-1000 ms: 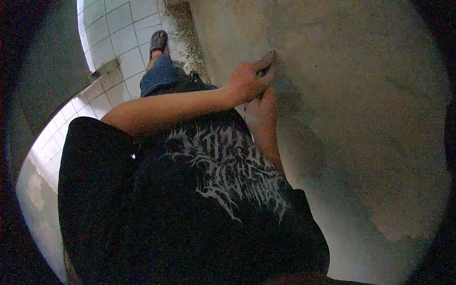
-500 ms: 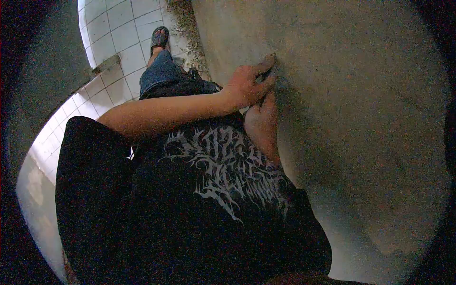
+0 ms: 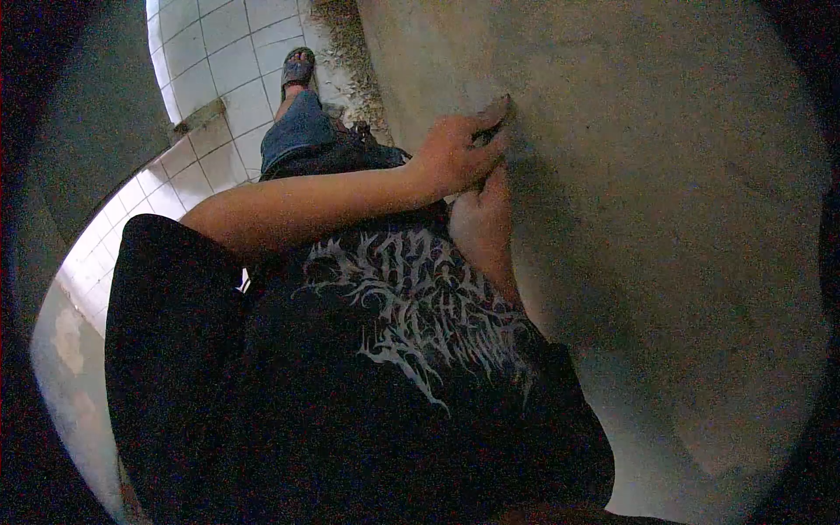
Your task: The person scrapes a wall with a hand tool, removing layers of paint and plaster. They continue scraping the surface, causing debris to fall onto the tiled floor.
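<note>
My left hand (image 3: 451, 157) reaches across my body from the left, close to a grey-brown wall-like surface. Its index finger points up and right, and the thumb bends in below it, with a small dark gap between them. Anything pinched there is too dim to make out. Just beneath it is my right hand (image 3: 483, 214), its wrist bent up beside my shirt. The two hands touch or overlap near the fingertips. Most of the right fingers are hidden behind the left hand or lost in shadow. A black T-shirt (image 3: 350, 437) with pale jagged lettering covers my torso.
The plain surface (image 3: 665, 175) fills the right side, with shadow near the hands. White floor tiles (image 3: 232, 52) lie at upper left, beside a rough crumbled edge (image 3: 346, 61). A sandalled foot (image 3: 297, 70) and blue denim shorts (image 3: 302, 131) show above my arm.
Both hands stay in nearly the same place. The left fingertips have shifted slightly, and the whole view has moved a little.
</note>
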`<state>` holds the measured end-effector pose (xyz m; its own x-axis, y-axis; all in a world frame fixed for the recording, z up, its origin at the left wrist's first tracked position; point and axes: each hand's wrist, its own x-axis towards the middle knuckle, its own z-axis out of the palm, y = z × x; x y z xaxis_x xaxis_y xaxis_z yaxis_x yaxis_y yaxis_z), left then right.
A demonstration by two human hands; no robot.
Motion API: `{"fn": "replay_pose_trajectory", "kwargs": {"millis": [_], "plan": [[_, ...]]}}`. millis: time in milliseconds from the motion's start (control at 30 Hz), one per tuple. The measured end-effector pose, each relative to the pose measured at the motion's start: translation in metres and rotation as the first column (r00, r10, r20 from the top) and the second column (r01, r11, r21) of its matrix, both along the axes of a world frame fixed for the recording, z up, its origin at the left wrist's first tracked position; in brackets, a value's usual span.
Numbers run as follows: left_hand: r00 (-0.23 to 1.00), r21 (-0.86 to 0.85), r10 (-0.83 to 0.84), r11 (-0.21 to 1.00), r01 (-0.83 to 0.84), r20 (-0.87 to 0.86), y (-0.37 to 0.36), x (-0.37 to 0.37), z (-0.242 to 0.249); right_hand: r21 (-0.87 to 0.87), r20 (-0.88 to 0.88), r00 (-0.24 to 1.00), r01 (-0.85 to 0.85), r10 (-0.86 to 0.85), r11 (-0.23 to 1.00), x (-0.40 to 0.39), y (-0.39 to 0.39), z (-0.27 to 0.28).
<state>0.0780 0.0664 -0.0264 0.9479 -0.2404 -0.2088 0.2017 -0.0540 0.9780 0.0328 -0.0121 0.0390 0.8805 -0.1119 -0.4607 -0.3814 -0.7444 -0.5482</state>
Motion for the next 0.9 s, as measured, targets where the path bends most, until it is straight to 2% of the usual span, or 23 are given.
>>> {"fn": "replay_pose_trajectory", "kwargs": {"millis": [33, 100, 167, 200, 267, 300, 333, 367, 433, 467, 500, 533, 567, 633, 700, 767, 833, 867, 900], "plan": [[0.998, -0.007, 0.033, 0.999, -0.032, 0.044, -0.002, 0.0, -0.003, 0.056, -0.007, 0.999, 0.035, -0.035, 0.998, 0.001, 0.0, 0.0], [0.994, -0.02, 0.067, 0.998, -0.066, 0.09, -0.003, -0.001, -0.004, 0.01, -0.019, 1.0, 0.006, -0.006, 1.0, 0.001, -0.003, -0.001], [0.998, -0.024, 0.057, 0.998, -0.057, -0.001, -0.003, 0.001, 0.0, -0.034, -0.032, 0.999, -0.026, 0.025, 0.999, -0.001, -0.006, -0.008], [0.998, -0.026, 0.06, 0.998, -0.06, 0.0, -0.003, 0.001, 0.0, -0.011, 0.028, 1.0, 0.003, -0.002, 1.0, -0.002, -0.006, -0.013], [0.98, -0.053, 0.154, 0.988, -0.148, 0.128, -0.003, 0.001, -0.001, 0.015, 0.088, 0.996, 0.026, -0.027, 1.0, -0.002, -0.004, -0.012], [0.979, -0.053, 0.157, 0.987, -0.151, 0.127, -0.001, 0.003, 0.002, -0.065, 0.025, 0.999, 0.029, -0.027, 0.997, 0.001, 0.002, -0.003], [0.995, -0.039, 0.092, 0.995, -0.091, 0.028, 0.001, 0.004, 0.004, -0.143, -0.036, 0.999, 0.027, -0.032, 0.989, 0.004, 0.008, 0.004], [0.997, -0.03, 0.027, 0.999, -0.03, -0.073, 0.002, 0.006, 0.006, -0.141, -0.037, 0.999, 0.023, -0.029, 0.99, 0.013, 0.006, 0.007], [0.997, 0.043, -0.013, 0.999, 0.017, -0.082, 0.001, 0.019, 0.002, -0.123, -0.324, 0.942, 0.05, -0.087, 0.991, 0.034, -0.003, 0.01], [0.994, 0.115, -0.057, 0.991, 0.068, -0.093, 0.002, 0.022, -0.001, -0.119, -0.327, 0.941, 0.048, -0.085, 0.992, 0.034, 0.002, 0.01], [0.994, 0.119, -0.056, 0.991, 0.068, -0.096, 0.006, 0.02, 0.001, -0.163, -0.288, 0.958, -0.042, -0.007, 0.986, 0.035, 0.01, 0.011], [0.992, 0.028, -0.003, 1.0, 0.006, -0.125, 0.01, 0.018, 0.005, -0.211, -0.242, 0.968, -0.125, 0.072, 0.97, 0.038, 0.016, 0.012], [0.987, -0.067, 0.043, 0.996, -0.054, -0.153, 0.013, 0.018, 0.009, -0.212, -0.229, 0.971, -0.116, 0.066, 0.97, 0.037, 0.014, 0.009], [0.989, -0.083, 0.05, 0.995, -0.062, -0.14, 0.014, 0.016, 0.006, -0.054, -0.121, 0.986, -0.124, 0.117, 0.991, 0.031, 0.006, 0.001], [0.988, -0.095, 0.072, 0.992, -0.085, -0.137, 0.012, 0.016, 0.006, -0.064, -0.133, 0.988, -0.091, 0.082, 0.994, 0.033, 0.007, 0.009], [0.994, -0.051, 0.106, 0.993, -0.104, 0.032, 0.006, 0.012, 0.008, -0.072, -0.165, 0.985, -0.063, 0.051, 0.995, 0.028, 0.004, 0.013], [0.997, -0.094, 0.072, 0.993, -0.073, -0.01, 0.004, 0.008, 0.019, -0.231, -0.181, 0.983, -0.062, 0.02, 0.971, 0.016, -0.007, 0.01], [0.999, -0.136, 0.033, 0.99, -0.038, -0.039, 0.004, 0.009, 0.022, -0.232, -0.191, 0.981, -0.067, 0.022, 0.97, 0.015, -0.008, 0.013], [0.998, -0.137, 0.036, 0.99, -0.042, -0.049, 0.002, 0.01, 0.023, -0.153, -0.147, 0.989, -0.032, 0.01, 0.988, 0.017, -0.006, 0.017]]}}
